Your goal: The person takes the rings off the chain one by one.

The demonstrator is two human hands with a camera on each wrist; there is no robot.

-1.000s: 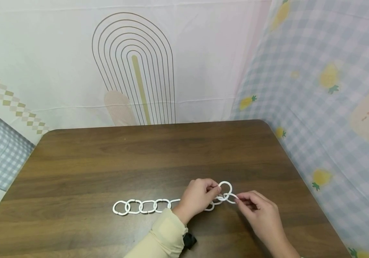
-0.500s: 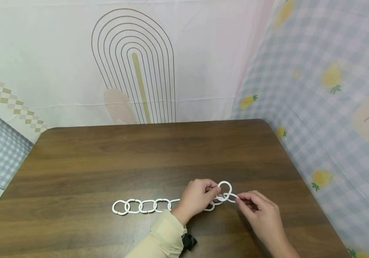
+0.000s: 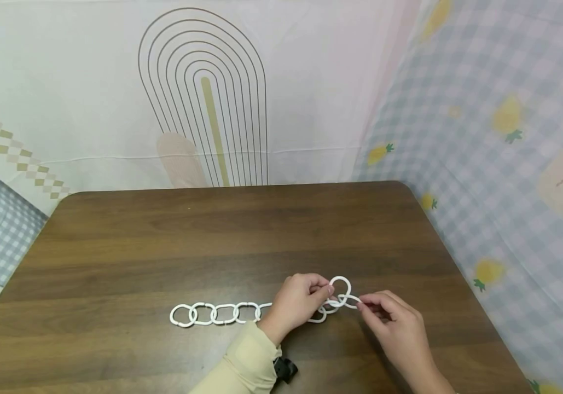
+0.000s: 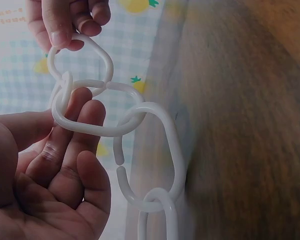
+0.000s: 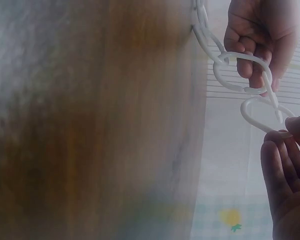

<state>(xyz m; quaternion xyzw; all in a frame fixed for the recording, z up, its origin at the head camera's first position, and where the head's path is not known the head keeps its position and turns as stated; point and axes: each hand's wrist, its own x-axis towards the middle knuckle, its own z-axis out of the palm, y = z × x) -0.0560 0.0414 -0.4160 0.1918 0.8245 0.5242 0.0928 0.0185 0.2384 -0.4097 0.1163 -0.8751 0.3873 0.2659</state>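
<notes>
A chain of white plastic links (image 3: 224, 322) lies along the wooden table, its right end raised off the surface. My left hand (image 3: 298, 301) pinches a rounded link (image 3: 349, 284) that stands up near that end. In the left wrist view, this link is partly hidden where the thumb and fingers (image 4: 82, 112) meet it. With thumb and forefinger, my right hand (image 3: 399, 323) pinches the side of another link (image 5: 257, 122). These two links cross each other, and small gaps show in some links nearby. Part of the chain is covered by my left hand and wrist.
The brown wooden table (image 3: 202, 235) has rounded far corners. Behind it hangs a white cloth (image 3: 311, 82) with line arches, and a checked cloth (image 3: 458, 180) with pineapples borders the right side. A black object (image 3: 286, 370) sits at my left cuff.
Both hands keep their grip on the links. They and the raised end have shifted very slightly left in the head view, while the camera view itself has also moved a little.
</notes>
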